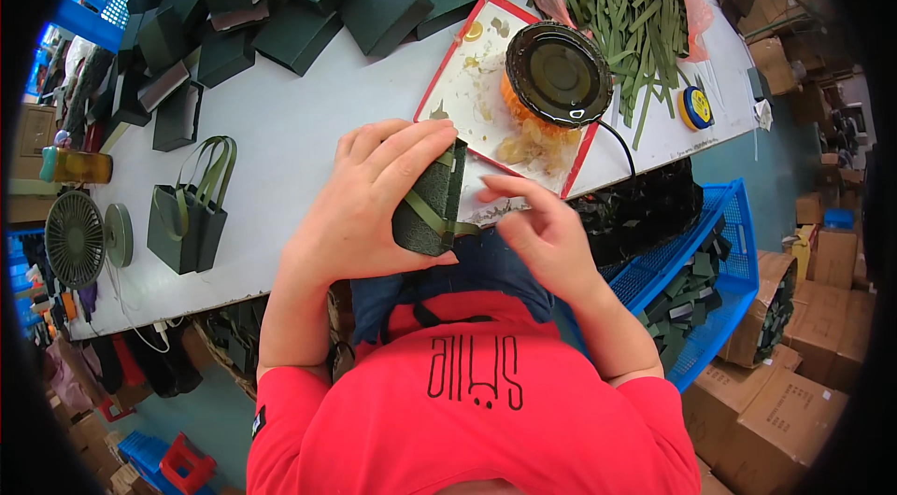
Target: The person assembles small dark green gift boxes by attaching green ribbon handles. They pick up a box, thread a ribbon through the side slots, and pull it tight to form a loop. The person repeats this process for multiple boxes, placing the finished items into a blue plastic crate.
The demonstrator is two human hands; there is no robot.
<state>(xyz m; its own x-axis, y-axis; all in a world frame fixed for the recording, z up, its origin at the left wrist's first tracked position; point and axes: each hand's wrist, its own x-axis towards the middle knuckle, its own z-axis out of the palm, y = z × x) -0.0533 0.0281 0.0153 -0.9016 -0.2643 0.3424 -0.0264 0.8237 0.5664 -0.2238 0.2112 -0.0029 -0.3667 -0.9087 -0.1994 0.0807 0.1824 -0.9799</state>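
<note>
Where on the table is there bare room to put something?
The widest bare patch of white table lies between the handled bag, dark boxes and left hand; a narrower one, between bag and fan. The far side is crowded with boxes; on the right, the red-rimmed tray, black pot and green strips sit close together.

A white table [280, 121] curves across the view, its top brightly lit, above a grey-green floor [783, 177]. Brown cardboard boxes [785, 420] are stacked along the right side, near a blue plastic crate [743, 243] beside the table. At the lower left, a red stool [187, 465] stands on the floor.
</note>
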